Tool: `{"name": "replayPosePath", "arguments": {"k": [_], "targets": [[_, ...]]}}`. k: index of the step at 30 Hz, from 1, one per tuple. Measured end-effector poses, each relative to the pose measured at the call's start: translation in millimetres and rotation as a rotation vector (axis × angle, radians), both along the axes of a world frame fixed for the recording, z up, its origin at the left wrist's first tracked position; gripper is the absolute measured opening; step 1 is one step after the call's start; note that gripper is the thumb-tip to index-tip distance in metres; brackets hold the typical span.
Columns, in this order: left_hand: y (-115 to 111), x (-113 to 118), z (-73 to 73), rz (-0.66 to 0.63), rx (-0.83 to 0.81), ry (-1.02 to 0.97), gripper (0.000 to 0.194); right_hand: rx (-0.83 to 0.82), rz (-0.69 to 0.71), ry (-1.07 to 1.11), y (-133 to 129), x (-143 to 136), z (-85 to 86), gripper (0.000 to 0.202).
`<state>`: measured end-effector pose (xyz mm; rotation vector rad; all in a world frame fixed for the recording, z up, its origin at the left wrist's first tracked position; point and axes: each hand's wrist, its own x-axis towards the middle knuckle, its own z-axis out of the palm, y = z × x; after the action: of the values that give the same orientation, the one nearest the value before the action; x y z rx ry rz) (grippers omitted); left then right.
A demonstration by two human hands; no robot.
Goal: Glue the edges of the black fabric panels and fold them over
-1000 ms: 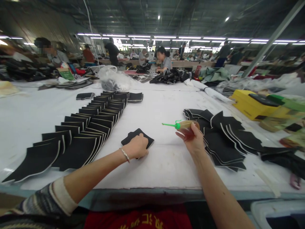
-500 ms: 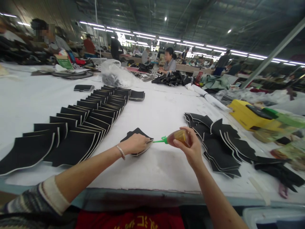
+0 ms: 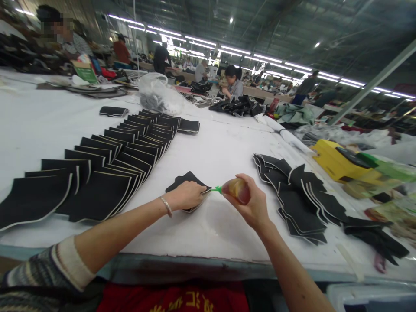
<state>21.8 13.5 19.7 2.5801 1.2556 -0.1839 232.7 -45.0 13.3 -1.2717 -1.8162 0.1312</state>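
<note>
Black panel [image 3: 187, 178]: pinched by left grip [image 3: 189, 195]. Right grip [image 3: 255, 206] clasps bottle [image 3: 236, 190] just right of it, nozzle [image 3: 217, 189] pointing left.

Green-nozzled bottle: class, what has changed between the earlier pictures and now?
The right hand has brought the bottle leftward, its nozzle now at the edge of the black piece. The left hand stays on that piece; the rows of black pieces lie as before.
</note>
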Motion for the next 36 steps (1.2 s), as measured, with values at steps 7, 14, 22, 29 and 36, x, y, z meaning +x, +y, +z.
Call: {"name": "replayPosePath", "arguments": {"k": [7,14,22,29,36], "targets": [[-2.1,-1.3,-1.4,0.001,0.008,-0.014,0.045,-0.119,-0.044,0.143,1.7,0.7,-0.2,0.049],[-2.6,-1.8,-3.8,-0.008,0.017,0.001,0.049,-0.200,-0.129,0.289,-0.5,-0.8,-6.0,0.050],[-2.2,-2.9,-6.2,-0.004,0.005,0.013,0.051,-0.197,-0.108,0.323,-0.1,3.3,-6.9,0.051],[0.5,-4.7,-4.2,-0.003,-0.047,0.024,0.052,-0.266,0.022,0.401,-6.5,3.3,-11.5,0.047],[1.5,-5.2,-2.0,-0.002,-0.065,0.032,0.053,-0.293,0.011,0.431,-10.9,-0.4,-18.3,0.047]]}}
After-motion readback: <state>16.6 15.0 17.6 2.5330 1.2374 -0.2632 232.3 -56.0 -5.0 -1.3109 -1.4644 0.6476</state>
